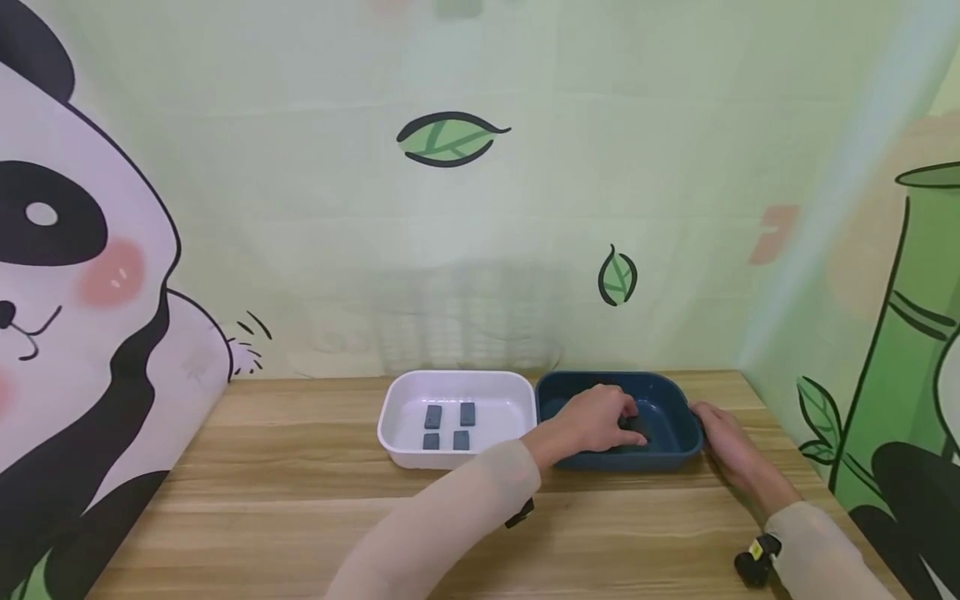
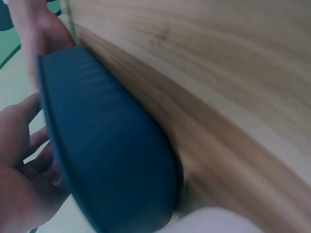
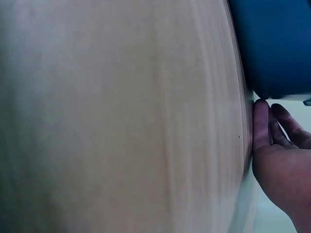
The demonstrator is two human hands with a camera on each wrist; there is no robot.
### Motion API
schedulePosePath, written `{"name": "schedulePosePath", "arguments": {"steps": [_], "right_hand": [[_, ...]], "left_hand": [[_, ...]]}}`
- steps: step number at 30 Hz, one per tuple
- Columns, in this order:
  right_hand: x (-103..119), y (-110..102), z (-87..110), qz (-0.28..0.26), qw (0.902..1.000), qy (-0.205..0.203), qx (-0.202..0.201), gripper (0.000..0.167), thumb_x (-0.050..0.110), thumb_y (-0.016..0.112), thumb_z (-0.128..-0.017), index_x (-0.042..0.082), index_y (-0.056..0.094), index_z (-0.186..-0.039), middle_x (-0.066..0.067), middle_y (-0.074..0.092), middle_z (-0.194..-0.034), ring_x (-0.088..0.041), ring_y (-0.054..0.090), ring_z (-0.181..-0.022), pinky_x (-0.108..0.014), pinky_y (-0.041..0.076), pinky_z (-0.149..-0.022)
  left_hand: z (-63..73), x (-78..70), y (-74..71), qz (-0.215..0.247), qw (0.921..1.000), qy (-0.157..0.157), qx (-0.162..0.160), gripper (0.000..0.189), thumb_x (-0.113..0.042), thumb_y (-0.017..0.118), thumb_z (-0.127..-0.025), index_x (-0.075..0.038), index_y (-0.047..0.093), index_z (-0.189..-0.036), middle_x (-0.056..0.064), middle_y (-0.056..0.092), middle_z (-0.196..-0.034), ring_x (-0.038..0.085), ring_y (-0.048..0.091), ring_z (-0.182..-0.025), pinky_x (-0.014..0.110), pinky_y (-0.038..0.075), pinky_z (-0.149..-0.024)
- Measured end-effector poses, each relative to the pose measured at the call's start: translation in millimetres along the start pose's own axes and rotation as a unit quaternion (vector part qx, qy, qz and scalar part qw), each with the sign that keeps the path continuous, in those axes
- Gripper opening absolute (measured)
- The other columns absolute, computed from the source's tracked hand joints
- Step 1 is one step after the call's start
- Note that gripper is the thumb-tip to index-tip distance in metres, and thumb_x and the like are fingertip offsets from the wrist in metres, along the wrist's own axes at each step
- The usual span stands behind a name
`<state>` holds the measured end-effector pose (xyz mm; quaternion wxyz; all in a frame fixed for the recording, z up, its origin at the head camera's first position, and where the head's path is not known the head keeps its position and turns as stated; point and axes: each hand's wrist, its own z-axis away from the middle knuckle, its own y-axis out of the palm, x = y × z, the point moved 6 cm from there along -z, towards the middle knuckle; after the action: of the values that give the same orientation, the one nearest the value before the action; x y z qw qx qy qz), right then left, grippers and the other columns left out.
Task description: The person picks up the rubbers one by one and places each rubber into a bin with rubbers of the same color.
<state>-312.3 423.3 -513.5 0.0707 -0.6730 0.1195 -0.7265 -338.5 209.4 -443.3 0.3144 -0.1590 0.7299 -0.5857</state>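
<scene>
My left hand (image 1: 597, 418) reaches over the near rim into a dark blue bin (image 1: 667, 461), fingers bent down with the thumb apart from them. A dark patch shows by the fingertips; whether they grip anything there is unclear. In the left wrist view the bin's wall (image 2: 107, 141) hides the fingertips of the left hand (image 2: 24, 179). At the bin's right end, my right hand (image 1: 731, 446) touches the outside near the rim. The right wrist view shows this hand (image 3: 282, 160) with nearly straight fingers at the bin's corner (image 3: 277, 53).
A white bin (image 1: 456, 458) stands against the blue one's left side, with several small grey-blue blocks (image 1: 468, 414) inside. Both bins sit at the back of a wooden table (image 1: 300, 467), before a printed cloth backdrop (image 1: 315, 208).
</scene>
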Motion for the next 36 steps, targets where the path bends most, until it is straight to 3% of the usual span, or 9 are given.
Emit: {"name": "schedulePosePath", "arguments": {"steps": [5,13,18,26,30,36], "right_hand": [[1.4,-0.6,0.2,-0.009,0.9999,-0.003,-0.004,0.047,0.033,0.039,-0.115,-0.007,0.055,-0.133,0.008,0.061,-0.11,0.003,0.055,-0.101,-0.014,0.05,-0.088],[0.9,1.3,-0.5,-0.014,0.9999,-0.001,-0.001,0.044,0.029,0.038,-0.116,-0.007,0.057,-0.131,0.006,0.062,-0.112,0.002,0.055,-0.101,-0.014,0.05,-0.088],[0.1,4.7,-3.3,-0.012,0.9999,0.002,0.003,0.041,0.028,0.038,-0.116,-0.005,0.059,-0.127,0.005,0.061,-0.112,0.0,0.054,-0.101,-0.015,0.05,-0.087],[5.2,10.9,-7.6,-0.01,0.9999,-0.012,0.006,0.038,0.026,0.038,-0.115,-0.002,0.064,-0.118,0.005,0.061,-0.107,-0.001,0.054,-0.099,-0.015,0.049,-0.086],[6.8,15.5,-9.2,-0.014,0.9997,-0.017,0.008,0.036,0.026,0.039,-0.115,0.0,0.064,-0.115,0.006,0.061,-0.104,-0.002,0.054,-0.098,-0.015,0.049,-0.086],[6.9,16.4,-11.6,-0.025,0.9995,-0.011,0.013,0.034,0.028,0.04,-0.115,0.004,0.065,-0.113,0.01,0.061,-0.099,-0.001,0.055,-0.094,-0.016,0.05,-0.083]], "left_hand": [[-8.2,-0.9,14.9,0.007,0.9984,-0.048,0.03,0.04,-0.049,0.084,-0.09,-0.021,0.08,-0.118,-0.009,0.075,-0.103,0.003,0.064,-0.086,0.018,0.055,-0.082],[-11.6,1.0,22.2,0.015,0.9931,-0.114,0.025,0.031,-0.048,0.089,-0.085,-0.023,0.082,-0.102,-0.01,0.074,-0.088,0.005,0.061,-0.072,0.02,0.052,-0.067],[-12.9,5.6,26.4,0.012,0.9902,-0.137,0.026,0.032,-0.048,0.089,-0.086,-0.022,0.083,-0.104,-0.01,0.074,-0.088,0.005,0.059,-0.07,0.021,0.051,-0.065],[-9.9,8.0,24.1,0.002,0.99,-0.138,0.029,0.035,-0.042,0.09,-0.086,-0.021,0.082,-0.113,-0.009,0.078,-0.103,0.005,0.068,-0.087,0.019,0.057,-0.081],[-5.2,14.0,19.9,0.011,0.99,-0.139,0.024,0.032,-0.041,0.088,-0.088,-0.02,0.082,-0.112,-0.009,0.077,-0.102,0.005,0.067,-0.085,0.019,0.056,-0.08],[2.5,29.9,-3.1,0.052,0.9918,-0.116,0.004,0.031,-0.038,0.079,-0.098,-0.016,0.079,-0.12,-0.006,0.078,-0.109,0.005,0.068,-0.093,0.02,0.056,-0.086]]}}
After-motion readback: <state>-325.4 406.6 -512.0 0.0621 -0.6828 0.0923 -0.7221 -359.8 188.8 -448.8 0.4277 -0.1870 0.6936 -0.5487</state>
